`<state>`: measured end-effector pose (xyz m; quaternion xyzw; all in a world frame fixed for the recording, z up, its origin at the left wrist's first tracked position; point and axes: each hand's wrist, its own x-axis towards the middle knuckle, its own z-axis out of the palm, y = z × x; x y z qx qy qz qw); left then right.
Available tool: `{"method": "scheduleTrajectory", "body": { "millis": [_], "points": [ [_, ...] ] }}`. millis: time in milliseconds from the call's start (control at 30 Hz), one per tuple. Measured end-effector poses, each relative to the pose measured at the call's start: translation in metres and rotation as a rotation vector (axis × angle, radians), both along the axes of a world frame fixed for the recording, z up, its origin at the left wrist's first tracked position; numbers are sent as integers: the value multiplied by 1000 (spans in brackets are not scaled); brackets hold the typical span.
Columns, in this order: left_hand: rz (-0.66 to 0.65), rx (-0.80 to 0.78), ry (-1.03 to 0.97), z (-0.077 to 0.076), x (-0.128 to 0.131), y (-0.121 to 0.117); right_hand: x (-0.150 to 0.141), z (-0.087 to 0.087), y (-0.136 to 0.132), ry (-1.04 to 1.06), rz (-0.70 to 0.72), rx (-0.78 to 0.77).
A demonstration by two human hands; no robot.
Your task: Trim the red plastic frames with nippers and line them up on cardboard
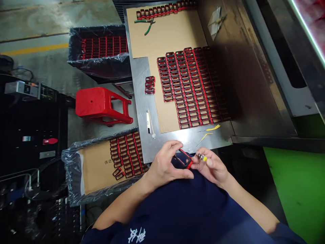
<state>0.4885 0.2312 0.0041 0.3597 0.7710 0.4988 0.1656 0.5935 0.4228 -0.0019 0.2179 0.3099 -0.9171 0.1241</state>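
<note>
My left hand (166,161) is closed around a small black-and-red rectangular frame (185,161), gripping it between thumb and fingers in front of my body. The frame is tilted, with its opening partly showing. In my right hand (212,169) a small tool with a metal head and a yellow part (202,157) is pinched, close beside the frame's red end. The rest of that tool is hidden by my fingers. Many similar frames (193,98) lie in rows on cardboard (167,127) on the metal table (149,149) ahead of me.
Green-handled pliers (149,23), a white utility knife (148,122) and yellow strips (212,128) lie on the table. To the left are a red stool (92,101), a plastic-lined bin (99,69) and a cardboard-lined tray (95,173), both holding frames. A metal wall (243,67) borders the right side.
</note>
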Motion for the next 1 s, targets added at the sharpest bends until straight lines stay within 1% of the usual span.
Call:
{"method": "scheduleTrajectory", "body": {
  "millis": [100, 167, 300, 433, 567, 667, 800, 833, 867, 933, 1000],
  "points": [
    [-82, -37, -106, 5, 0, 1, -6, -8, 2, -128, -142, -13],
    [-127, -59, -123, 7, 0, 0, -11, -12, 2, -170, -177, -32],
    [-159, -93, -156, 4, -2, -2, -19, -11, -4, -211, -183, -91],
    [-237, -88, -318, -2, -3, -4, -26, -3, -11, -238, -153, -27],
    [-235, -71, -468, -7, -2, -5, -30, 4, -12, -268, -124, 13],
    [-206, -38, -449, -13, -2, -6, -31, 6, -13, -277, -91, 24],
    [-210, 103, -378, -21, -1, -11, -31, 6, -12, -246, -45, 35],
    [-211, 148, -388, -22, 0, -13, -30, 6, -11, -223, -38, 75],
    [-206, 186, -404, -23, 1, -14, -28, 6, -9, -191, -32, 149],
    [-174, 221, -405, -22, 3, -17, -21, 8, -5, -112, -10, 387],
    [-135, 200, -349, -19, 5, -17, -12, 10, -1, -20, 47, 640]
  ]
}}
